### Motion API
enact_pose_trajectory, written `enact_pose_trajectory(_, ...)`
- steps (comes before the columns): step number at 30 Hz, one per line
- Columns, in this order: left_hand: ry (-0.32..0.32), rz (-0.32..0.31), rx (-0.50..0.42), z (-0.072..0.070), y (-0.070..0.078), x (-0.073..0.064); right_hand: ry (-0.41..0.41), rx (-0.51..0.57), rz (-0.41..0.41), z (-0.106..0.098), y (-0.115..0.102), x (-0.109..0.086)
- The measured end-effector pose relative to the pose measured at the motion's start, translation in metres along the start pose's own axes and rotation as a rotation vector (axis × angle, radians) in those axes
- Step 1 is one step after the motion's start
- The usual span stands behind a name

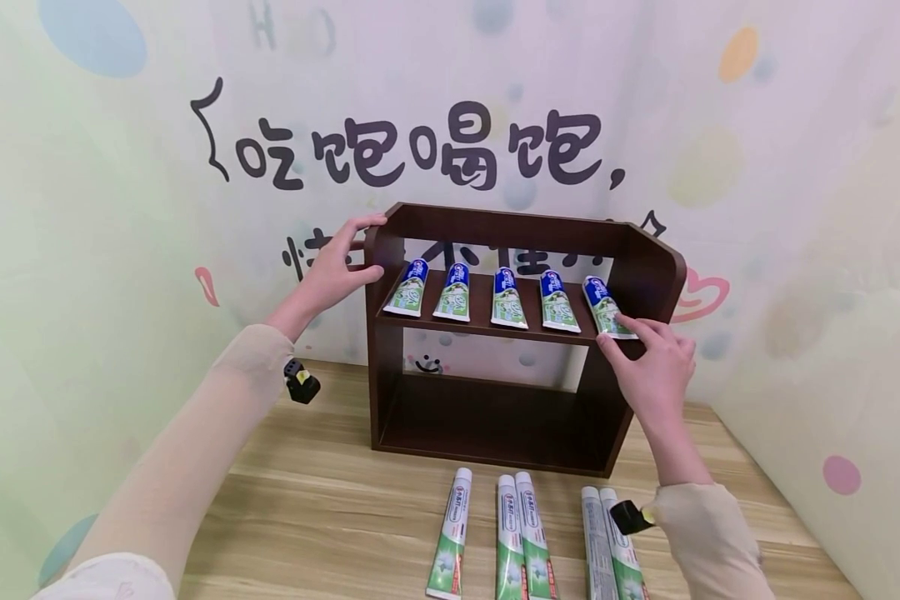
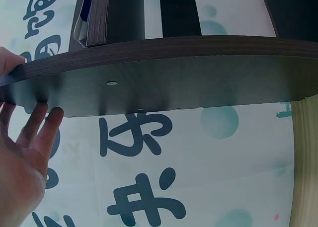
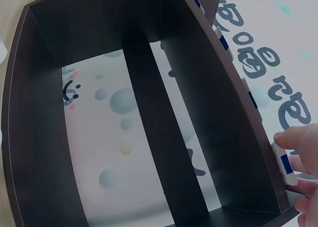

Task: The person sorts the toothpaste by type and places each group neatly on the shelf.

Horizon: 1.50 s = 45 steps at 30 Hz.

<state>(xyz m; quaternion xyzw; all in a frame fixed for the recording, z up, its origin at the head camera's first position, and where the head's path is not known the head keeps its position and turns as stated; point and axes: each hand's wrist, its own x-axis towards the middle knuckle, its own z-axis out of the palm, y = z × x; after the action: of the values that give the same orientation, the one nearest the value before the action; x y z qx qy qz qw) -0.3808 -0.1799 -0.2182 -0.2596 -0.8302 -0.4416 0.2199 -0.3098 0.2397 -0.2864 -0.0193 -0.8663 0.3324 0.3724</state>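
A dark brown two-tier shelf point(image 1: 487, 458) stands on the table. My left hand point(image 1: 335, 265) holds its left side panel; in the left wrist view the thumb point(image 2: 9, 61) lies on one side of the panel and the fingers point(image 2: 42, 132) on the other. Along the upper tier is a row of small blue, white and green toothpaste tubes, among them one in the middle point(image 1: 508, 298). At the row's right end, my right hand point(image 1: 656, 367) pinches the last toothpaste tube point(image 1: 602, 302) by its lower end. The right wrist view shows this tube's end point(image 3: 284, 165) between thumb and fingers.
Several longer white and green toothpaste tubes lie on the wooden table point(image 1: 307, 492) before the shelf, one on its own point(image 1: 450, 533) and others in pairs. Printed fabric walls point(image 1: 817, 250) stand behind and on both sides. The lower tier point(image 1: 487, 421) has an open back.
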Motion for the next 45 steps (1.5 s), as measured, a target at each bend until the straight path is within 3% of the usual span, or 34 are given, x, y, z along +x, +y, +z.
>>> enact_pose_trajectory(16, 0.006, -0.006, 0.02, 0.0004, -0.0041, 0.0016, 0.009, -0.02, 0.05, 0.0062, -0.0063, 0.0023)
enact_pose_trajectory(28, 0.001, 0.042, 0.034, -0.0028, -0.0075, 0.0068, 0.003, -0.036, 0.042, 0.0056, -0.0061, 0.0038)
enact_pose_trajectory(45, -0.013, 0.031, 0.053, -0.0059, -0.0024, 0.0049, 0.001, -0.039, 0.062, 0.0074, -0.0071, 0.0032)
